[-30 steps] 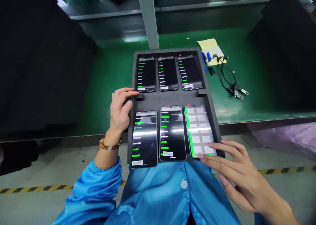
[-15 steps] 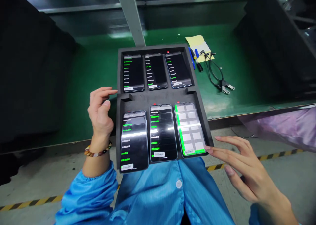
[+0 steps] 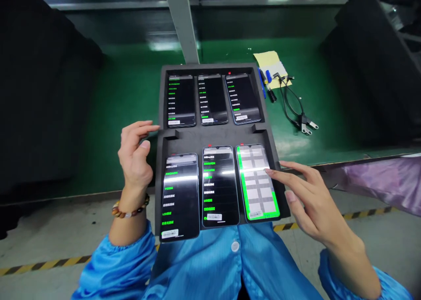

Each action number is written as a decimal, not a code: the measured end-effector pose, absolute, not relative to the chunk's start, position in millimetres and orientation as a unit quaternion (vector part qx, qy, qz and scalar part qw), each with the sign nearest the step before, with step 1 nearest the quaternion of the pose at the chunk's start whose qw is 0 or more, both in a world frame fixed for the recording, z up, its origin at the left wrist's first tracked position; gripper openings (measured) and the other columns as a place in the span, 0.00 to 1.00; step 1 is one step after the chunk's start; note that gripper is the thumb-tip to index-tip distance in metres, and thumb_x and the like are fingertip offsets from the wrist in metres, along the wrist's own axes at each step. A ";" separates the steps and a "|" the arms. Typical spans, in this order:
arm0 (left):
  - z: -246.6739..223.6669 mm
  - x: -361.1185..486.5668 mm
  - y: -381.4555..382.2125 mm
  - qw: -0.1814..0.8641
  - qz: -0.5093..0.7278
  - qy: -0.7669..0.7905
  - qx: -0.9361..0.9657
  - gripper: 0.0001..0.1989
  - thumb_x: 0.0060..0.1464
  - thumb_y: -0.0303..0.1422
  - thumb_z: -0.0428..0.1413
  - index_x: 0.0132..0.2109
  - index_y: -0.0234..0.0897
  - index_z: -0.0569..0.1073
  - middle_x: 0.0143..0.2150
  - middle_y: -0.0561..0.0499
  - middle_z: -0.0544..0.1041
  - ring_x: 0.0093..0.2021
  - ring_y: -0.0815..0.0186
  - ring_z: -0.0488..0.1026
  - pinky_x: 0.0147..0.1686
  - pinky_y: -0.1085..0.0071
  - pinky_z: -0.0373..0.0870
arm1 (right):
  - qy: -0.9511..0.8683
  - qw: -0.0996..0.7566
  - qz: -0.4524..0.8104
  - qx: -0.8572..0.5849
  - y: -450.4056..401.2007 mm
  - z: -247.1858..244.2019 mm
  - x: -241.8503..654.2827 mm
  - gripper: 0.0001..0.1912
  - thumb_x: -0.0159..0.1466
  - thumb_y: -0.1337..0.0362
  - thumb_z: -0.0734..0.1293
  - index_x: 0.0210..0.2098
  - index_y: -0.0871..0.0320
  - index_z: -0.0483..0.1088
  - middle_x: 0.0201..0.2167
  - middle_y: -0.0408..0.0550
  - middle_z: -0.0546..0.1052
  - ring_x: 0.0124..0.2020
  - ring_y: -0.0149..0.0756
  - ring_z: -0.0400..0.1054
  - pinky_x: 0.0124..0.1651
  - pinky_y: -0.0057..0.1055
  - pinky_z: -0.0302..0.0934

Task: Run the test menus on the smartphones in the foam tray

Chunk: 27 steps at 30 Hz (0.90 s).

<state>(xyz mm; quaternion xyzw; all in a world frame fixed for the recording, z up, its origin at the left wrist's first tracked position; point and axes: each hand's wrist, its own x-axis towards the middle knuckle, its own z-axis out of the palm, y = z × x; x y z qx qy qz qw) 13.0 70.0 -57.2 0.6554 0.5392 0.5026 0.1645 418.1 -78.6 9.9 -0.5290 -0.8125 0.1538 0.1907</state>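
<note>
Several smartphones lie face up in two rows in a black tray. My right hand has its fingers spread, and a fingertip is on the right edge of the near right smartphone. That screen shows a white and grey grid with a green border along the left, the bottom and part of the right. Beside the tray's left edge, my left hand holds nothing, its fingers stretched towards the rim. The near left smartphone and near middle smartphone show dark lists with green and white lines.
The tray rests partly on a green bench and juts over its front edge. Right of it lie a yellow paper pad, pens and black cables with metal plugs. Dark panels stand on both sides.
My right fingertip has slid up along the right edge of the near right smartphone, and green now fills the lower part of that side. The view has shifted slightly; my left hand stays put.
</note>
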 end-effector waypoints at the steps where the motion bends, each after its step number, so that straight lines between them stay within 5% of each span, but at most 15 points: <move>1: -57.3 13.3 69.8 0.169 0.502 0.541 0.654 0.19 0.63 0.38 0.52 0.51 0.38 0.84 0.58 0.42 0.81 0.64 0.50 0.74 0.63 0.50 0.70 | -0.809 0.186 0.156 -0.535 -74.1 9.5 417.6 0.25 0.76 0.66 0.58 0.70 0.55 0.66 0.56 0.51 0.82 0.71 0.54 0.62 0.65 0.51 0.59; 14: -50.5 12.3 66.0 0.191 0.448 0.558 0.672 0.21 0.68 0.42 0.50 0.55 0.37 0.81 0.63 0.42 0.78 0.67 0.50 0.71 0.69 0.48 0.66 | -0.805 0.165 0.134 -0.554 -21.1 2.8 404.5 0.23 0.78 0.65 0.56 0.69 0.52 0.66 0.62 0.50 0.80 0.71 0.53 0.62 0.66 0.53 0.57; 27: -50.7 9.6 66.3 0.181 0.424 0.565 0.684 0.19 0.68 0.45 0.49 0.57 0.50 0.80 0.63 0.49 0.77 0.68 0.48 0.71 0.69 0.46 0.67 | -0.834 0.163 0.160 -0.502 -5.3 5.9 385.7 0.22 0.77 0.67 0.58 0.69 0.54 0.66 0.62 0.48 0.80 0.72 0.51 0.60 0.68 0.53 0.54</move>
